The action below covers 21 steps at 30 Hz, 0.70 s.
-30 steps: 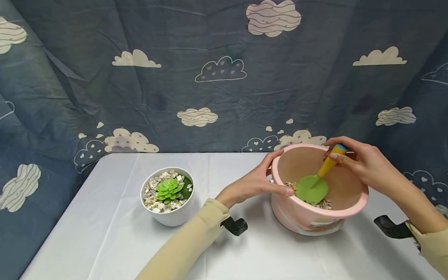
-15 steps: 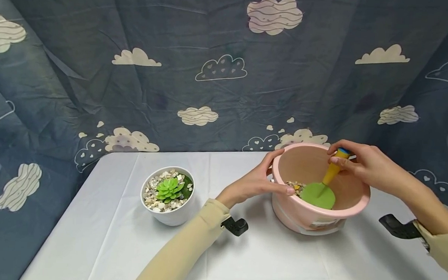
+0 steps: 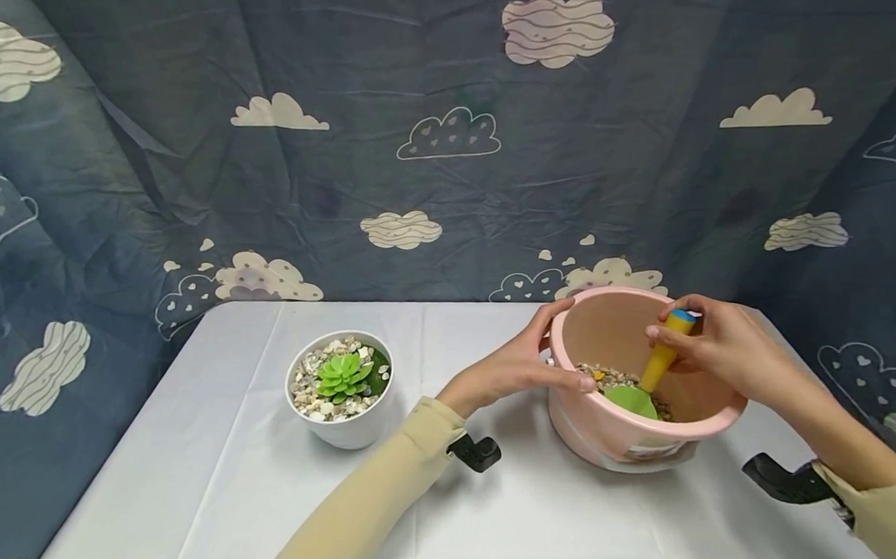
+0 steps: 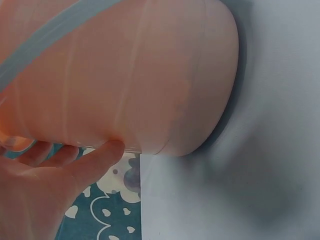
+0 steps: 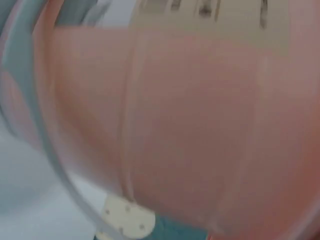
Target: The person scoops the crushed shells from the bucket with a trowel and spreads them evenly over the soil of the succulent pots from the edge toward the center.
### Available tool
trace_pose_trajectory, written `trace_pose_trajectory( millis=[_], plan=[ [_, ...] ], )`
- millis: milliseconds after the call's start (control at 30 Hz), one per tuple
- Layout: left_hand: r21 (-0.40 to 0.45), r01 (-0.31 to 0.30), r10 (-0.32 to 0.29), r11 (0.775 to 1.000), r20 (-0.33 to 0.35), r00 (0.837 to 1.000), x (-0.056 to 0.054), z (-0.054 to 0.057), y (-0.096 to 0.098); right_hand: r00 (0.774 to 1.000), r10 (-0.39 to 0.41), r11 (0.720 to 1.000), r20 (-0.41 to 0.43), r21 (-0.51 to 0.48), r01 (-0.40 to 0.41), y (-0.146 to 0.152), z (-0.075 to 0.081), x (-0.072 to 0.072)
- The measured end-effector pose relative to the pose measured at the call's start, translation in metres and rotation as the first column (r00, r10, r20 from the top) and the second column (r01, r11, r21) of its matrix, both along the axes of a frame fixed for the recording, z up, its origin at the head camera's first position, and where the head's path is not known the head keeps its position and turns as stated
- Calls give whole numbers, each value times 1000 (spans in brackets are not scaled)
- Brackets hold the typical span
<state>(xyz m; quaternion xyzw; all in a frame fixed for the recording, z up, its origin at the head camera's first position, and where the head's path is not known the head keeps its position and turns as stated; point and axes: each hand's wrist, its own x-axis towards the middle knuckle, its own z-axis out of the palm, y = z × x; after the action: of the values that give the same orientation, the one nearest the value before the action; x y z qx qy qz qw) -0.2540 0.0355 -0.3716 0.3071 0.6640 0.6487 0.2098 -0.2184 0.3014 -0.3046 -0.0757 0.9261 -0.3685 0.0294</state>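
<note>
A pink bucket (image 3: pixel 599 436) stands on the white table, with small pebbles (image 3: pixel 615 378) on its bottom. My left hand (image 3: pixel 515 366) grips its left rim, the thumb over the near edge; in the left wrist view its fingers (image 4: pixel 100 160) lie along the bucket's wall (image 4: pixel 140 75). My right hand (image 3: pixel 719 341) holds a toy shovel by its yellow handle (image 3: pixel 662 356) inside the bucket. The green blade (image 3: pixel 633 400) points down among the pebbles, partly hidden by the near rim. Only the bucket's outer side (image 5: pixel 185 120) shows in the right wrist view, not the hand.
A white pot (image 3: pixel 351 429) with a green succulent (image 3: pixel 343 377) and pale stones stands left of my left forearm. A grey bucket handle (image 5: pixel 30 100) hangs down outside the bucket. Behind the table (image 3: pixel 259 488) hangs a dark cloth (image 3: pixel 337 58) with cloud prints.
The right hand has lowered the shovel deeper into the bucket, its handle now steeper and the blade more hidden by the rim. The left hand stays on the rim.
</note>
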Motion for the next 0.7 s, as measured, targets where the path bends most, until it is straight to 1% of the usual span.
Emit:
trace_pose_trajectory(
  millis=[67,167,300,400,500,700],
  plan=[
    [-2,0,0,1000,-2,1000,0,0,0,1000,-24,1000,-3,-4,24,-4,-1,0],
    [1,-5,5,1000,3,1000,1,0,1,999,-48,999,3,-18,48,-10,-2,-3],
    [12,1,-1,1000,17,1000,1,0,2,995,-86,995,48,-52,89,-17,-4,-11],
    [11,1,-1,1000,21,1000,2,0,1,989,-106,988,102,-100,116,-19,-5,-17],
    [5,-6,6,1000,15,1000,2,1,1,984,-109,978,138,-161,131,-19,-5,-20],
    [3,-11,11,1000,9,1000,2,0,0,981,-126,953,145,-256,161,-18,-7,-22]
  ],
)
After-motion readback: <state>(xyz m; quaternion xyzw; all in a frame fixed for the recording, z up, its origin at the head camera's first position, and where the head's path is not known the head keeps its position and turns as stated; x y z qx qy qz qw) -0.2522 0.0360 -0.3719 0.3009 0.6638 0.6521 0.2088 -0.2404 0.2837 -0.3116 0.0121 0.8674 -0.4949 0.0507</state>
